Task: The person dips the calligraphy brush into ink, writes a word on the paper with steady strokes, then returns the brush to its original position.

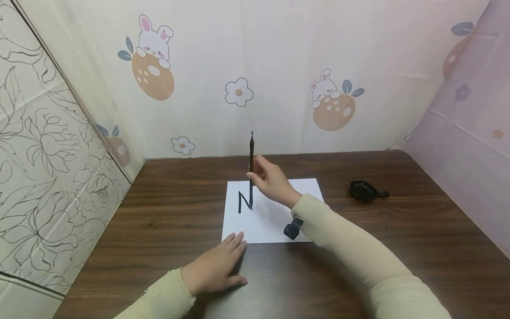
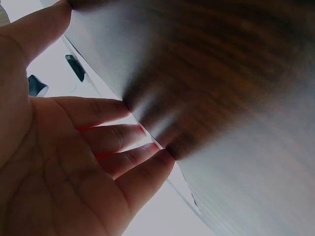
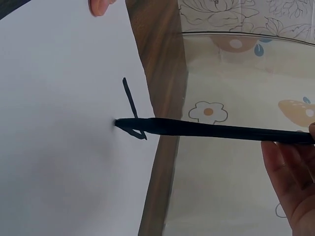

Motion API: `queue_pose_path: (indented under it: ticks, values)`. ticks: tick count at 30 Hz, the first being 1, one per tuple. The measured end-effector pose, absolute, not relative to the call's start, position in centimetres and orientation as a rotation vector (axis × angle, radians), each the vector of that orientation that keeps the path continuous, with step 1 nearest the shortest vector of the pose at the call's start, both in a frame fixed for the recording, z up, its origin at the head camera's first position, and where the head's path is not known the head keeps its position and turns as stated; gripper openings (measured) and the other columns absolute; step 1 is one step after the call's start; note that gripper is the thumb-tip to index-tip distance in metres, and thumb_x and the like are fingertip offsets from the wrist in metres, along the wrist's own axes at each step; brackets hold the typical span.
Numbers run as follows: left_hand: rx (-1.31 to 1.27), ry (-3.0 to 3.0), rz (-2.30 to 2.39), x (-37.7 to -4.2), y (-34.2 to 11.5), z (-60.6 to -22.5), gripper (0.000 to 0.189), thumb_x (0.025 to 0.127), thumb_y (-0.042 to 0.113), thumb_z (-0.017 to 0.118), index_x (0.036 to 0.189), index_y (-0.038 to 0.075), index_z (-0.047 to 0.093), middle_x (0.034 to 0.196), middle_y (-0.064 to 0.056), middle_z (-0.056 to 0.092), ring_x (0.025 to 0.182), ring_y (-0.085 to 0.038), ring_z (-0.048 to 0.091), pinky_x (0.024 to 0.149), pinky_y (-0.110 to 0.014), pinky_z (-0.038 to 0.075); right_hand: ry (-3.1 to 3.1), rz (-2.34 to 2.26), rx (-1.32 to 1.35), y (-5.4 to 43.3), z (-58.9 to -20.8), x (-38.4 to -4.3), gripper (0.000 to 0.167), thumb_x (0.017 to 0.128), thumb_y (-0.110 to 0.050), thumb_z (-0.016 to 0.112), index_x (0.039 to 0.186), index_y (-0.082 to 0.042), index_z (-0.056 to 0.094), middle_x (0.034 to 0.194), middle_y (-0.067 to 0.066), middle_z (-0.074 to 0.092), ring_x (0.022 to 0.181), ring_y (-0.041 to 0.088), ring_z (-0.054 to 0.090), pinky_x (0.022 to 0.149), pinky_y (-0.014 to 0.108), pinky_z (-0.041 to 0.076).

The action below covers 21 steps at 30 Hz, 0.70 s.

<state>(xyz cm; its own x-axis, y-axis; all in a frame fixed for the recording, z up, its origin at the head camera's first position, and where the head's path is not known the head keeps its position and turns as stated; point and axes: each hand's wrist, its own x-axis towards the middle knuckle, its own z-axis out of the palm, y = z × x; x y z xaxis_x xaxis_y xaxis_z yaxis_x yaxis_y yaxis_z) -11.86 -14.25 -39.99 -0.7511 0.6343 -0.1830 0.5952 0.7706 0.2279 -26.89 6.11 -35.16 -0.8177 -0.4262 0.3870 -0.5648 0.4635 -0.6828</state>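
Note:
A dark writing brush (image 1: 251,155) stands nearly upright, pinched by my right hand (image 1: 275,181) between thumb and fingers. In the right wrist view the tip of the brush (image 3: 162,126) meets the white paper (image 3: 64,98) at the end of a black slanting stroke. On the left half of the sheet (image 1: 275,221) the black strokes form a vertical line and a diagonal (image 1: 244,200), like part of an N. My left hand (image 1: 213,268) lies with fingers extended, its fingertips resting on the near left edge of the paper.
A small black ink dish (image 1: 363,191) with a short handle sits on the brown wooden table (image 1: 167,199), right of the paper. Patterned curtain walls (image 1: 279,53) border the table at the back and sides. A dark wrist camera (image 1: 292,228) hangs below my right cuff.

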Motion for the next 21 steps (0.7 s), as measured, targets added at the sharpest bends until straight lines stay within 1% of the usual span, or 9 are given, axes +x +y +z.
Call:
queue_pose_path:
  ticks: [9, 21]
  values:
    - [0.950, 2.707, 0.231, -11.9, -14.3, -39.9, 0.082, 0.088, 0.051, 0.066, 0.148, 0.001, 0.040, 0.159, -0.016, 0.031, 0.147, -0.033, 0.031, 0.115, -0.046, 0.037, -2.548, 1.279, 0.879, 6.5, -35.0, -26.7, 0.017, 0.097, -0.017, 0.062, 0.108, -0.008, 0.054, 0.090, 0.005, 0.064, 0.080, 0.017, 0.062, 0.067, 0.029, 0.055]
    - [0.949, 2.698, 0.242, -11.9, -14.4, -39.9, 0.083, 0.088, 0.052, 0.066, 0.148, 0.001, 0.039, 0.159, -0.017, 0.031, 0.147, -0.034, 0.030, 0.115, -0.048, 0.036, -2.517, 1.278, 0.878, 6.8, -34.1, -27.0, 0.016, 0.096, -0.016, 0.063, 0.106, -0.007, 0.053, 0.091, 0.008, 0.064, 0.078, 0.018, 0.063, 0.066, 0.029, 0.054]
